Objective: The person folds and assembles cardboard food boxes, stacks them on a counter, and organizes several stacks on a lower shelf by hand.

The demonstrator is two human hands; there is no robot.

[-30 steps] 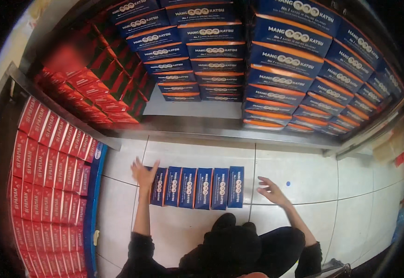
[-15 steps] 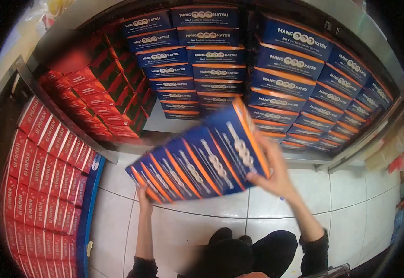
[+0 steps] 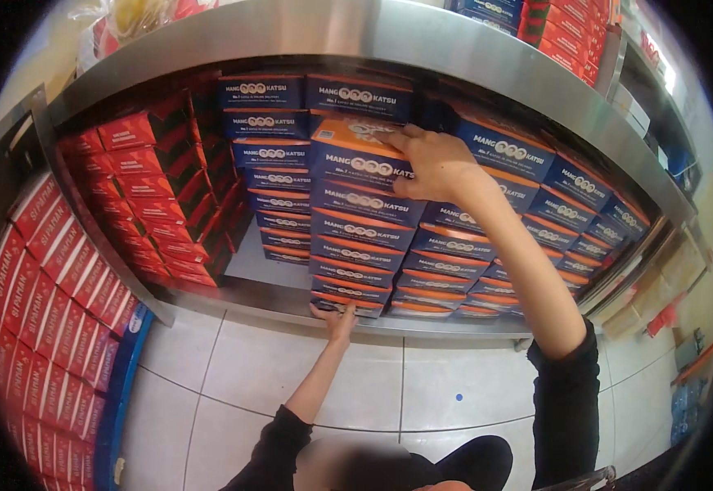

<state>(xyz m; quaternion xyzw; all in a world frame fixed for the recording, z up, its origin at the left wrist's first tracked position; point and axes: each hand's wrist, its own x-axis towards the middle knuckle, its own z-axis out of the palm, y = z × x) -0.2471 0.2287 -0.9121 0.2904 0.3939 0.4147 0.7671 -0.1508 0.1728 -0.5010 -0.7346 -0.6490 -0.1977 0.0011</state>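
The upright column of dark-blue cardboard boxes with orange tops [image 3: 355, 233] has just changed its pose: half a second ago it was a slanted row held out over the white tiled floor [image 3: 291, 368], and a second ago it lay along those tiles; now it stands on end at the front of the low grey metal shelf [image 3: 278, 299]. The right hand [image 3: 438, 166] is bent over the top box, fingertips on its orange top and thumb against its printed front, gripping that upper corner. The left hand [image 3: 337, 317] cups the bottom box by the shelf's front lip, thumb on the front face; its other fingers are partly hidden, so how far they reach beneath cannot be told. The column is thus squeezed lengthwise between both hands. To its left and set further back stands a matching blue stack [image 3: 273, 200]; close on its right is another blue stack with orange edges [image 3: 448, 270]. For the work in hand, the lift and turn look done, but the column seems not yet let go, and whether its base bears on the shelf or on the left palm is unclear
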